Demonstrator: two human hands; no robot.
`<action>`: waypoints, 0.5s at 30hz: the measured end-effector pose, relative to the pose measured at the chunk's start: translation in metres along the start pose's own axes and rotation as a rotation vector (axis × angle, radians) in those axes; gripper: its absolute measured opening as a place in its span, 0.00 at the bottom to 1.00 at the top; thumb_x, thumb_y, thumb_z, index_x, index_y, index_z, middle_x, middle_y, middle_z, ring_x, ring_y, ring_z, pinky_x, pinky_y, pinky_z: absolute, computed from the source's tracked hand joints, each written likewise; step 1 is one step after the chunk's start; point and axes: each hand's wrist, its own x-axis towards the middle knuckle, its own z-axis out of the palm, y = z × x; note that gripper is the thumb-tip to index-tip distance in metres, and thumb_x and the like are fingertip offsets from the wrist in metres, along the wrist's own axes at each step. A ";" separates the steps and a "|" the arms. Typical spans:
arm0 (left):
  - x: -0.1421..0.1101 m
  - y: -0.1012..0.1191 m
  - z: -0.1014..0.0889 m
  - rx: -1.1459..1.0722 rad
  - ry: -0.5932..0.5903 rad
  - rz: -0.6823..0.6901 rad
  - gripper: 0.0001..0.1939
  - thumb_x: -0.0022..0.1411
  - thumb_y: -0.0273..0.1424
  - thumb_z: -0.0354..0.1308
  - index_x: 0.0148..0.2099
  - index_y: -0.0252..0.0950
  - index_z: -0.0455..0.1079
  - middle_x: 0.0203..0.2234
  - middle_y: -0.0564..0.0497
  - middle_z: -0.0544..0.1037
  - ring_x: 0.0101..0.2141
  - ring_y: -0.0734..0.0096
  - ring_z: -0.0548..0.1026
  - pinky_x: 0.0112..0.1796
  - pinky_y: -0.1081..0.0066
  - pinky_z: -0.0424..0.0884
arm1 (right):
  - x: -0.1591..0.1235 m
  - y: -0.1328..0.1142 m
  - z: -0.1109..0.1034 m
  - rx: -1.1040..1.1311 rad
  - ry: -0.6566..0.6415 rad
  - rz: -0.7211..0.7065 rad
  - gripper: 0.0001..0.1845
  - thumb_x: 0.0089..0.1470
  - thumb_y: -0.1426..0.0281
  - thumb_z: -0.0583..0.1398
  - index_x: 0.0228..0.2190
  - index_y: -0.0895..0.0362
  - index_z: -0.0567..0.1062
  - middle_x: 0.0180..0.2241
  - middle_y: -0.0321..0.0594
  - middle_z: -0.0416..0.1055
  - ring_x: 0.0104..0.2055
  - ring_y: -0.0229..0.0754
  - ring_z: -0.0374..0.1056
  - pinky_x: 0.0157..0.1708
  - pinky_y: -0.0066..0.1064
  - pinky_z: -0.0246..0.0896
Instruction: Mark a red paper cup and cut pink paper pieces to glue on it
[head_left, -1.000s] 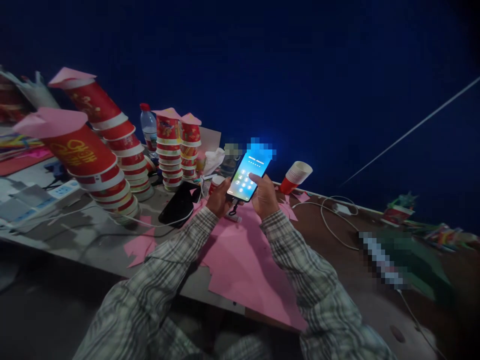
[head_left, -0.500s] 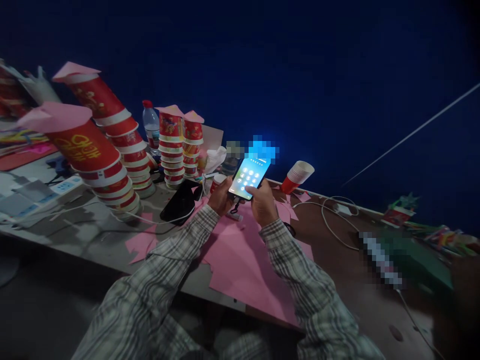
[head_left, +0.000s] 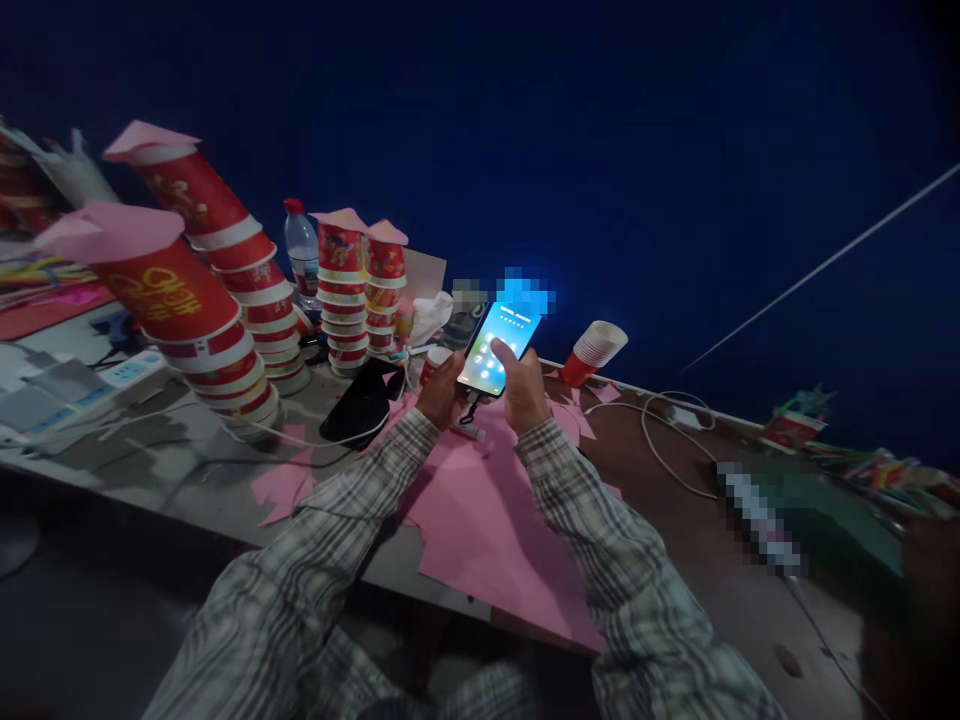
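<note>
The lit smartphone (head_left: pixel 482 369) is held in the air above the tabletop (head_left: pixel 187 490), in front of the person's body, between the left hand (head_left: pixel 441 394) and the right hand (head_left: pixel 528 393). Its long axis runs away from the body and leans to the right, so that the lower end is the one nearest to the plaid sleeves (head_left: pixel 367 500), and the upper end is directed to the dark blue wall (head_left: pixel 675 150) (a blurred patch covers this upper end, so its exact edge I cannot tell). The left hand is closed around the lower left side of the smartphone; the right hand is curled at the lower right side, and its thumb reaches across the screen, over the keypad. Of the two hands, the right one is therefore nearer to the keys, but whether its thumb presses the glass or is just above it, I cannot tell. The fingers behind the smartphone are hidden. From the bottom end hangs a dark strap (head_left: pixel 468 413). Below the hands, pink paper (head_left: pixel 495 540) is spread on the tabletop. To the left of the left hand lies a black phone-like device (head_left: pixel 357 402), and near the right hand, on its right side, there is a tilted stack of paper cups (head_left: pixel 592 352).
</note>
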 end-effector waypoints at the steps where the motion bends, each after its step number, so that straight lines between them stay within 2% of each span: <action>1: 0.000 0.000 0.000 0.011 0.006 0.010 0.19 0.68 0.39 0.54 0.54 0.32 0.70 0.35 0.46 0.80 0.30 0.69 0.79 0.29 0.71 0.77 | 0.001 -0.001 0.003 -0.038 0.036 0.005 0.20 0.43 0.62 0.69 0.37 0.55 0.72 0.38 0.40 0.77 0.40 0.45 0.72 0.43 0.42 0.71; 4: -0.001 0.001 0.001 0.021 0.022 0.023 0.18 0.68 0.37 0.54 0.54 0.32 0.70 0.35 0.45 0.80 0.32 0.67 0.79 0.32 0.69 0.78 | 0.003 -0.001 0.009 -0.126 0.122 0.015 0.22 0.42 0.60 0.69 0.37 0.56 0.71 0.39 0.43 0.77 0.39 0.46 0.73 0.42 0.44 0.72; 9: -0.002 0.003 0.002 -0.002 0.000 0.012 0.16 0.70 0.37 0.50 0.51 0.31 0.70 0.33 0.46 0.79 0.30 0.68 0.78 0.29 0.71 0.77 | -0.003 0.001 -0.002 -0.092 -0.024 -0.021 0.19 0.46 0.62 0.64 0.40 0.56 0.70 0.40 0.41 0.75 0.42 0.46 0.72 0.46 0.44 0.70; 12: -0.002 0.003 0.002 -0.011 -0.007 -0.006 0.16 0.71 0.37 0.47 0.49 0.30 0.69 0.31 0.47 0.79 0.28 0.70 0.78 0.28 0.72 0.76 | -0.010 0.001 -0.011 -0.235 -0.073 -0.094 0.24 0.42 0.68 0.64 0.43 0.55 0.68 0.43 0.41 0.73 0.44 0.46 0.70 0.49 0.45 0.68; 15: -0.002 0.002 0.001 -0.012 0.000 -0.006 0.16 0.69 0.40 0.52 0.48 0.31 0.69 0.31 0.47 0.78 0.27 0.70 0.77 0.27 0.73 0.75 | -0.015 0.001 -0.014 -0.385 -0.041 -0.147 0.27 0.39 0.71 0.64 0.45 0.55 0.66 0.44 0.43 0.71 0.45 0.47 0.68 0.50 0.45 0.66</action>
